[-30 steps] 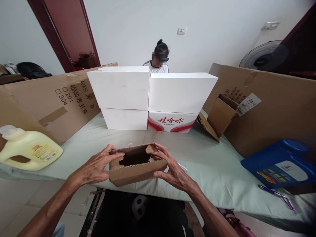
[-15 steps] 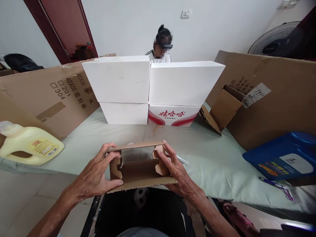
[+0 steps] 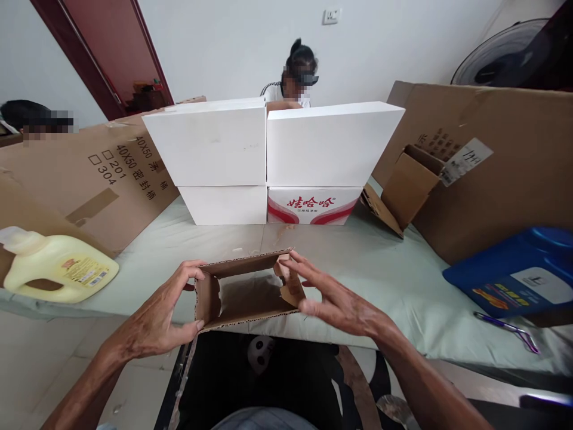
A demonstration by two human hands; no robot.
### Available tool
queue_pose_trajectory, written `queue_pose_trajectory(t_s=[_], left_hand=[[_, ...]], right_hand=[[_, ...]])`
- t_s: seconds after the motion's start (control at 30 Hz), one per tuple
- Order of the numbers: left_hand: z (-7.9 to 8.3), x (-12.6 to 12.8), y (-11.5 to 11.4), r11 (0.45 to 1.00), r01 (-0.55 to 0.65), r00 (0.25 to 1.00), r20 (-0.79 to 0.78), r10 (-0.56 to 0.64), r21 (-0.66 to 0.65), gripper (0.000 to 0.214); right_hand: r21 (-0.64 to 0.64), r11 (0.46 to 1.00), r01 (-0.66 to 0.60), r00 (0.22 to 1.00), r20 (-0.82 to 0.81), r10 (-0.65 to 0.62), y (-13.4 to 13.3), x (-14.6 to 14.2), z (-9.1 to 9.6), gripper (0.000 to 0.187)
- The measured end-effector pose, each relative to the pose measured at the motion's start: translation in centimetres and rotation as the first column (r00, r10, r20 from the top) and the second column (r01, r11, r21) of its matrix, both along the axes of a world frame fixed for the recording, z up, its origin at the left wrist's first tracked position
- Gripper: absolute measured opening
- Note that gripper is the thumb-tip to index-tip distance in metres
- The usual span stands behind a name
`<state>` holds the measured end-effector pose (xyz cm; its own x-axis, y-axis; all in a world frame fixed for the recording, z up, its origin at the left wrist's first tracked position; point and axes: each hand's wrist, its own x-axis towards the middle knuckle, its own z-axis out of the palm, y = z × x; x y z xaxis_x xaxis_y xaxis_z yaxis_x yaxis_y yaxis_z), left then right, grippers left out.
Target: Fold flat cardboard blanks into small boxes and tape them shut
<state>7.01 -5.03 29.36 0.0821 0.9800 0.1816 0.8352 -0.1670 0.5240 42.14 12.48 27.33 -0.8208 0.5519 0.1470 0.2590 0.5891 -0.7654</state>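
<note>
A small brown corrugated cardboard box [image 3: 246,295] is held at the near edge of the table, its open side turned toward me. My left hand [image 3: 156,319] grips its left end, thumb under the bottom edge and fingers over the top. My right hand [image 3: 333,298] is at its right end, fingers stretched out and touching the right side flap.
The table has a pale green cover [image 3: 380,280]. Stacked white boxes [image 3: 273,161] stand at the back, with a person seated behind them. Large cardboard sheets [image 3: 492,173] lean at both sides. A yellow jug [image 3: 54,269] lies left, a blue container [image 3: 519,275] and purple scissors [image 3: 510,331] right.
The box has been tipped so its opening faces me, then turned slightly. My right hand has loosened from a grip to outstretched fingers at the flap. The view has shifted a little.
</note>
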Motion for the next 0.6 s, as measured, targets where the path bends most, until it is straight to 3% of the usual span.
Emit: queue_pose_trajectory(t_s=[0.1,0.17,0.23,0.4,0.6], left_hand=[[0.6,1.6,-0.3,0.999,0.033,0.999,-0.030,-0.032,0.010,0.054],[0.6,2.6,-0.7,0.999,0.044,0.998,-0.055,-0.043,0.028,0.052],[0.5,3.4,-1.1,0.998,0.046,0.996,-0.074,-0.043,0.045,0.052],[-0.3,4.7,-2.4,0.993,0.066,0.995,-0.078,-0.059,0.099,0.055],[-1.2,7.3,-3.4,0.985,0.137,0.986,-0.111,-0.125,0.105,0.060]], right_hand=[[0.029,0.995,0.098,0.981,0.162,-0.102,0.3,-1.5,3.2,0.043],[0.162,0.974,0.157,0.920,0.336,-0.204,0.2,-2.7,4.4,0.026],[0.288,0.945,0.158,0.852,0.444,-0.278,-0.1,-3.3,4.6,0.021],[0.395,0.914,0.087,0.818,0.496,-0.292,-0.6,-2.4,3.2,0.029],[0.543,0.831,0.118,0.617,0.616,-0.490,-0.4,-1.4,1.4,0.060]])
